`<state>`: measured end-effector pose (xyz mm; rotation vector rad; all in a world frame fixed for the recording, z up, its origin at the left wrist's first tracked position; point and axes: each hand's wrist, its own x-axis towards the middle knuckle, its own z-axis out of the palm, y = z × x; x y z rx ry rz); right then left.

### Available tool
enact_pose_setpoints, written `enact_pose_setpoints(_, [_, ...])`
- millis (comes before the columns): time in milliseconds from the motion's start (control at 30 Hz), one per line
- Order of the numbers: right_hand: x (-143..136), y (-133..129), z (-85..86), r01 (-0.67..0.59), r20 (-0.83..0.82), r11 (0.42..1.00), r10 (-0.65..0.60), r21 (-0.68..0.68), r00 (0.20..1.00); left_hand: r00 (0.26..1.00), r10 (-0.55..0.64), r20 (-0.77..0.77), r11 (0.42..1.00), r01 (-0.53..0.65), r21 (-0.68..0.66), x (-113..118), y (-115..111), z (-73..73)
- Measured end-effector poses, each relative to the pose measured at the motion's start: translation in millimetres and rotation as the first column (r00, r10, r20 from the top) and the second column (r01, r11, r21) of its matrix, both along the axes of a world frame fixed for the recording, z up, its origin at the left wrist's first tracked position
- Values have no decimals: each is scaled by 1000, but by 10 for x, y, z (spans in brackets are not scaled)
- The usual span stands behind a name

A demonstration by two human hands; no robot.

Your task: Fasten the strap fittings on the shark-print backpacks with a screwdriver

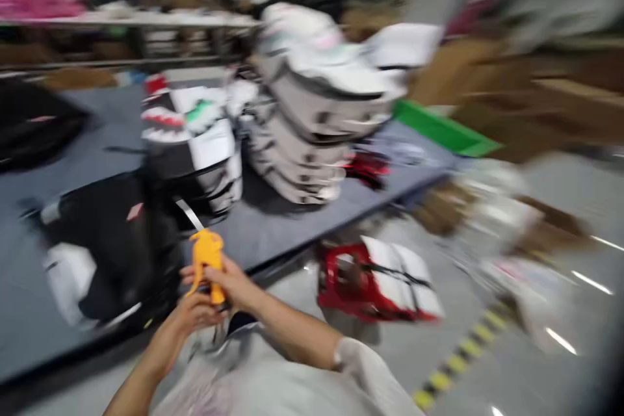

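Observation:
An orange air blow gun [208, 250] with a pale metal nozzle stands out in front of me at the table's edge, nozzle pointing up and left. My right hand [231, 283] is closed around its handle. Against the lower end of the handle, my left hand [197, 312] has its fingers curled on the gun; blur hides the exact grip. Left of both hands, a black bag [117, 240] with a white patch lies on the table. Behind it stands a black and white bag [192, 149] with red and green details.
A tall stack of white bags [312, 104] stands on the blue-grey table [273, 234]. Beyond its right end are a green tray [441, 130] and cardboard boxes [487, 91]. A red and white package [380, 279] and clear plastic bags [497, 214] are off the table's right side, near yellow-black floor tape [463, 354].

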<state>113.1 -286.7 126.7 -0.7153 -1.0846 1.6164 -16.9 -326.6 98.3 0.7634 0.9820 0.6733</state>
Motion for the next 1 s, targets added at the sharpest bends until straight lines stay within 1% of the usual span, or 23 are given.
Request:
enact_pose_setpoints(33, [-140,82,-52,-85,3,996,85,-30,996,995,97,3,995,-97,-28,-64,59,-46])
enact_pose_setpoints(67, [-207,168,-75,-133,39,991,134,-34,990,991,131,20,991,-130,-29,-118,139,-87])
enact_pose_setpoints(100, [-208,268,-69,-138,102,990,138,-7,985,994,102,44,995,-103,14,-175,229,-120])
enact_pose_setpoints(133, [-155,382,-37,-113,180,993,103,45,978,997,54,51,995,-58,77,-240,314,-147])
enact_pose_setpoints(167, [-65,505,13,-76,251,991,46,110,967,1000,13,17,986,-16,163,-319,386,-170])
enact_pose_setpoints(200, [49,623,71,-34,304,986,-18,166,952,997,30,-65,967,-12,254,-412,442,-192])
enact_pose_setpoints(233, [172,727,127,-7,352,981,-64,195,934,974,126,-189,941,-57,335,-517,486,-219])
enact_pose_setpoints(267, [291,807,167,-8,410,979,-77,202,909,901,284,-329,899,-130,418,-627,529,-254])
enact_pose_setpoints(300, [394,859,184,-58,491,981,-42,187,870,772,449,-450,840,-194,507,-733,580,-297])
enact_pose_setpoints(333, [472,882,173,-133,582,979,19,154,813,621,582,-525,775,-228,589,-825,647,-348])
enact_pose_setpoints(367, [519,879,134,-211,671,972,87,106,736,495,663,-562,725,-234,648,-893,736,-402])
enact_pose_setpoints(400, [533,854,72,-274,749,960,145,50,647,419,700,-578,698,-231,677,-932,845,-456])
enact_pose_setpoints(433, [517,816,-4,-308,806,952,182,0,563,389,707,-591,696,-231,680,-941,970,-505])
enact_pose_setpoints(467, [476,771,-85,-307,844,951,193,-35,500,385,700,-602,707,-247,663,-924,1101,-547])
enact_pose_setpoints(533, [350,692,-229,-254,881,964,183,-74,436,406,680,-611,731,-323,600,-854,1338,-606])
enact_pose_setpoints(600, [209,649,-311,-181,907,980,147,-80,394,482,697,-530,716,-429,551,-806,1484,-648])
enact_pose_setpoints(667, [82,638,-322,-118,945,991,99,-65,311,585,732,-348,675,-560,480,-845,1527,-696])
enact_pose_setpoints(700, [23,636,-305,-109,961,993,82,-55,262,622,739,-259,666,-613,425,-899,1526,-725])
enact_pose_setpoints(767, [-98,623,-249,-128,983,990,80,-59,166,672,725,-149,680,-664,313,-1052,1520,-784])
enact_pose_setpoints(833, [-247,579,-192,-145,994,984,104,-100,25,729,675,-114,732,-641,232,-1211,1539,-818])
enact_pose_setpoints(900, [-445,503,-170,-127,981,983,107,-129,-164,802,594,-64,799,-579,166,-1353,1567,-804])
enact_pose_setpoints(967, [-681,412,-218,-92,940,988,87,-124,-330,866,500,-21,858,-493,143,-1525,1560,-748])
enact_pose_setpoints(1000, [-802,367,-271,-79,919,991,71,-110,-388,878,478,-3,868,-472,157,-1647,1535,-719])
